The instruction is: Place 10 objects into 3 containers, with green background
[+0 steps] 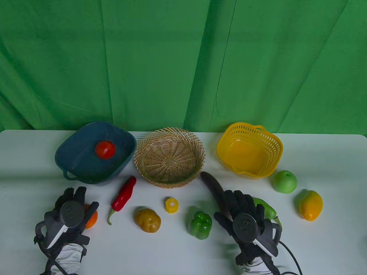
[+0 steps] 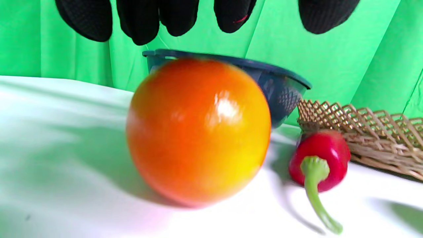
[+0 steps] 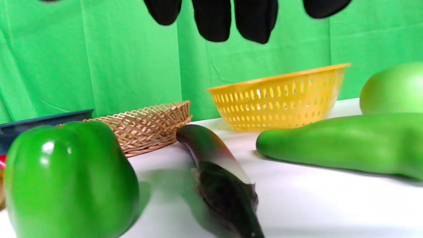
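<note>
Across the white table (image 1: 329,160), back row: dark blue basket (image 1: 71,151) at left with a red tomato (image 1: 105,149) lying in it; wicker basket (image 1: 170,157) in the middle; yellow basket (image 1: 249,150) at right.

Front row, loose on the table: orange fruit (image 1: 92,220), red chili (image 1: 124,196), potato (image 1: 148,220), small corn piece (image 1: 171,205), green bell pepper (image 1: 200,225), dark eggplant (image 1: 213,190), long green pepper (image 1: 267,209), green apple (image 1: 284,181), yellow mango (image 1: 310,205).

Left hand (image 1: 71,213) hovers over the orange fruit, fingers spread; left wrist view shows the fingertips (image 2: 142,23) hanging clear above the fruit, not touching.

Right hand (image 1: 243,213) sits over the near end of the eggplant and the long green pepper, fingers spread. Right wrist view: fingertips (image 3: 211,19) hang above both, no contact seen. Neither hand grips anything.

Green cloth (image 1: 183,63) hangs behind the table.
</note>
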Demonstrator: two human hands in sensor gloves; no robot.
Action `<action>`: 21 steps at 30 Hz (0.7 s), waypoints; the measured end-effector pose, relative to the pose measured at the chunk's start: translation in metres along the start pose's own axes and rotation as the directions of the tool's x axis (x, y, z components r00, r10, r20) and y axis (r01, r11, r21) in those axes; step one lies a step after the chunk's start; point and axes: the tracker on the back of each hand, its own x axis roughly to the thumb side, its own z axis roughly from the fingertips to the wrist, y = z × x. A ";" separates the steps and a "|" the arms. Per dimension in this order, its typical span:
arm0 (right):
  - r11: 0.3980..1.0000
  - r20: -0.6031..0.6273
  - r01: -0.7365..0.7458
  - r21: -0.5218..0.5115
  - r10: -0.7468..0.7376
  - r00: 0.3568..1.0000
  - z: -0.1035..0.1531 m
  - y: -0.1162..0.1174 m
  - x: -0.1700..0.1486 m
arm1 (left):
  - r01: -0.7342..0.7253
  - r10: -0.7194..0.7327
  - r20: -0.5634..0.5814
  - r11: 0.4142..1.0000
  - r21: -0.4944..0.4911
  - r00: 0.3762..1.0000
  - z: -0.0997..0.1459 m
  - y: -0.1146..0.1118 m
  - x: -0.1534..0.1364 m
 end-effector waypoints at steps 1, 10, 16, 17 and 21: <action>1.000 0.000 -0.002 0.001 0.002 1.000 0.000 0.000 0.000 | 0.000 -0.001 -0.003 1.000 -0.016 1.000 0.000 -0.004 -0.001; 1.000 0.000 -0.011 0.011 0.011 1.000 -0.001 0.001 0.001 | -0.052 0.049 -0.024 0.990 -0.133 0.998 -0.007 -0.037 -0.004; 1.000 -0.006 -0.014 0.009 0.014 1.000 0.000 0.001 0.001 | -0.074 0.073 -0.016 0.994 -0.081 0.997 -0.008 -0.040 -0.006; 1.000 -0.008 -0.017 0.010 0.017 1.000 0.000 0.001 0.001 | -0.075 0.074 -0.018 0.995 -0.068 0.997 -0.008 -0.040 -0.007; 1.000 -0.008 -0.023 0.010 0.023 1.000 0.000 0.001 0.001 | -0.057 0.056 -0.013 0.996 -0.064 0.998 -0.007 -0.040 -0.006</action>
